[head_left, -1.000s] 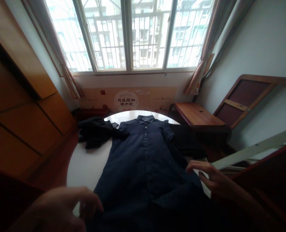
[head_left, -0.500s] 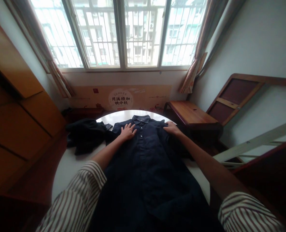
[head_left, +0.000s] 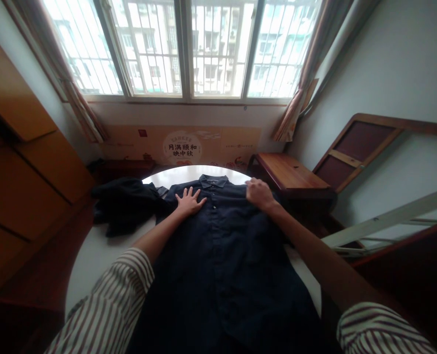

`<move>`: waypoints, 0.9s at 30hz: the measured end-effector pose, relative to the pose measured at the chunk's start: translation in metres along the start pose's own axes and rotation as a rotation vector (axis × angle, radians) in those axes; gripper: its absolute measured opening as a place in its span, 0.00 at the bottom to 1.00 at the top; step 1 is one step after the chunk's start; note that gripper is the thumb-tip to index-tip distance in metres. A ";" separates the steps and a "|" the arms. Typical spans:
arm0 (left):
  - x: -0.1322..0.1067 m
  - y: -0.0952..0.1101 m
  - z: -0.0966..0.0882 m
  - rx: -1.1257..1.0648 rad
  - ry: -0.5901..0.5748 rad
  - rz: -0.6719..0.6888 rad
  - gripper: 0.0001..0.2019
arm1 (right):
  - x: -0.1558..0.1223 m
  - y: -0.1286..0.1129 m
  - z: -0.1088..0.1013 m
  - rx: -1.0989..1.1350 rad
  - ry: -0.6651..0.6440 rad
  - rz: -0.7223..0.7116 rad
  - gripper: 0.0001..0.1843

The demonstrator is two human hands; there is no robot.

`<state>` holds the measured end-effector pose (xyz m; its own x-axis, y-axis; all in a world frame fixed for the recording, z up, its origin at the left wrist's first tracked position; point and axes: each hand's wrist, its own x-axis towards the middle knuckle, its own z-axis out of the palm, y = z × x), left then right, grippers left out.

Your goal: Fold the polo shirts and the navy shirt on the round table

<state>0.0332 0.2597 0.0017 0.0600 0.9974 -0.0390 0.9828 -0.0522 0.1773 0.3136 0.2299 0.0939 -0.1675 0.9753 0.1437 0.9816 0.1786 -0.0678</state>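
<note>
On my feed I list: one dark-navy, button-front cloth shirt [head_left: 233,260], face up, collar [head_left: 221,183] near the far edge of the round white bench [head_left: 96,265]. Left hand [head_left: 190,201]: splayed flat, apparently anchoring it. Right hand [head_left: 260,194]: curled, seemingly gripping its shoulder.

2 curtains [head_left: 294,110] beside a barred window [head_left: 184,54], a beige banner [head_left: 181,146] below

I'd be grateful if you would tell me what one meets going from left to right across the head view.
Wooden cabinet, black cloth bundle, left hand, shirt collar, right hand, wooden-framed panel.
</note>
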 end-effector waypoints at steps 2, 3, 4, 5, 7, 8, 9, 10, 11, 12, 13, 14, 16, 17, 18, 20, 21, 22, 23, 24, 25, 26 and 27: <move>0.005 -0.003 -0.002 -0.001 0.003 -0.030 0.40 | 0.017 -0.033 0.015 0.050 -0.140 -0.105 0.26; 0.008 -0.005 -0.002 0.001 0.001 -0.045 0.40 | 0.026 -0.047 0.025 0.064 -0.189 -0.118 0.28; 0.012 -0.008 -0.003 0.004 -0.002 -0.057 0.40 | 0.034 -0.058 0.036 0.075 -0.233 -0.121 0.31; 0.016 -0.011 -0.004 0.006 -0.006 -0.065 0.39 | 0.042 -0.066 0.048 0.083 -0.271 -0.117 0.35; 0.026 -0.018 -0.006 0.007 -0.009 -0.074 0.38 | 0.058 -0.075 0.070 0.099 -0.318 -0.088 0.40; 0.031 -0.021 -0.007 0.006 -0.010 -0.075 0.38 | 0.066 -0.076 0.079 0.109 -0.330 -0.070 0.41; 0.037 -0.025 -0.008 0.004 -0.012 -0.074 0.38 | 0.073 -0.076 0.086 0.120 -0.338 -0.058 0.41; 0.042 -0.028 -0.009 0.003 -0.014 -0.074 0.38 | 0.081 -0.074 0.091 0.131 -0.343 -0.052 0.41; 0.048 -0.032 -0.010 0.002 -0.017 -0.074 0.38 | 0.089 -0.072 0.095 0.140 -0.346 -0.049 0.40; 0.053 -0.034 -0.011 0.002 -0.021 -0.073 0.38 | 0.096 -0.070 0.098 0.147 -0.347 -0.051 0.39; 0.058 -0.036 -0.012 0.003 -0.026 -0.073 0.37 | 0.104 -0.068 0.100 0.152 -0.343 -0.056 0.38; 0.062 -0.037 -0.013 0.006 -0.030 -0.074 0.37 | 0.110 -0.066 0.100 0.157 -0.338 -0.062 0.37; 0.070 -0.036 -0.016 0.013 -0.038 -0.082 0.37 | 0.120 -0.066 0.099 0.168 -0.327 -0.072 0.36; 0.072 -0.035 -0.018 0.020 -0.043 -0.088 0.36 | 0.122 -0.067 0.096 0.175 -0.323 -0.079 0.35; 0.073 -0.032 -0.021 0.031 -0.045 -0.087 0.35 | 0.122 -0.069 0.092 0.180 -0.315 -0.087 0.35; 0.068 -0.024 -0.028 0.071 -0.006 -0.031 0.33 | 0.112 -0.074 0.078 0.185 -0.279 -0.114 0.36; 0.062 -0.020 -0.031 0.091 0.041 0.026 0.31 | 0.101 -0.076 0.069 0.187 -0.255 -0.135 0.36; 0.051 -0.015 -0.035 0.101 0.104 0.093 0.28 | 0.085 -0.077 0.058 0.195 -0.225 -0.171 0.35; 0.035 -0.012 -0.039 0.094 0.166 0.168 0.26 | 0.065 -0.075 0.047 0.212 -0.193 -0.226 0.32; 0.014 -0.010 -0.042 0.069 0.212 0.252 0.24 | 0.039 -0.071 0.035 0.232 -0.168 -0.287 0.27; -0.013 -0.009 -0.045 0.029 0.228 0.342 0.22 | 0.010 -0.063 0.025 0.268 -0.135 -0.373 0.23; -0.045 -0.010 -0.048 -0.021 0.214 0.433 0.20 | -0.023 -0.053 0.017 0.295 -0.120 -0.448 0.21; -0.081 -0.013 -0.050 -0.071 0.168 0.547 0.19 | -0.057 -0.040 0.011 0.303 -0.114 -0.488 0.22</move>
<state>0.0066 0.1820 0.0519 0.5219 0.8208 0.2323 0.8021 -0.5648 0.1937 0.2829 0.1686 0.0771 -0.6187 0.7760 0.1230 0.7215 0.6231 -0.3019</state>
